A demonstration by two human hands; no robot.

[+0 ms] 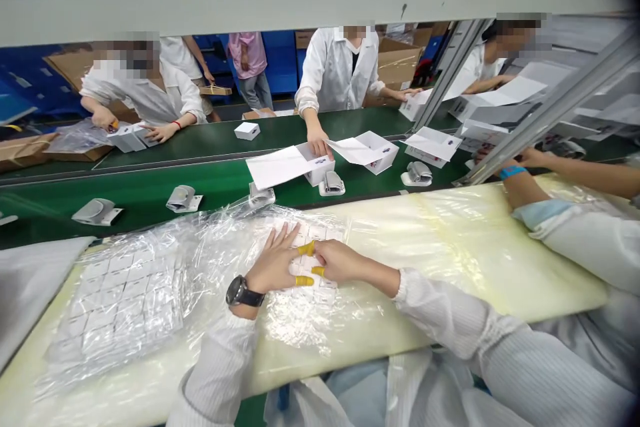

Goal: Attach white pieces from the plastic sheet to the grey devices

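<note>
My left hand, with a black watch on its wrist, lies spread on a clear plastic bag. Under the film are small white packs in rows. Beside it, my right hand has its fingers curled together at the bag's surface; what they pinch is hidden. Yellow finger covers show on both hands. To the left lies another clear bag with similar white packs in a grid. Both bags rest on a pale yellow padded sheet.
Beyond the sheet runs a green conveyor carrying grey cuff-like devices and open white boxes. Co-workers stand across it, one reaching into a box. Another person's arm is close on the right. A metal post slants beside it.
</note>
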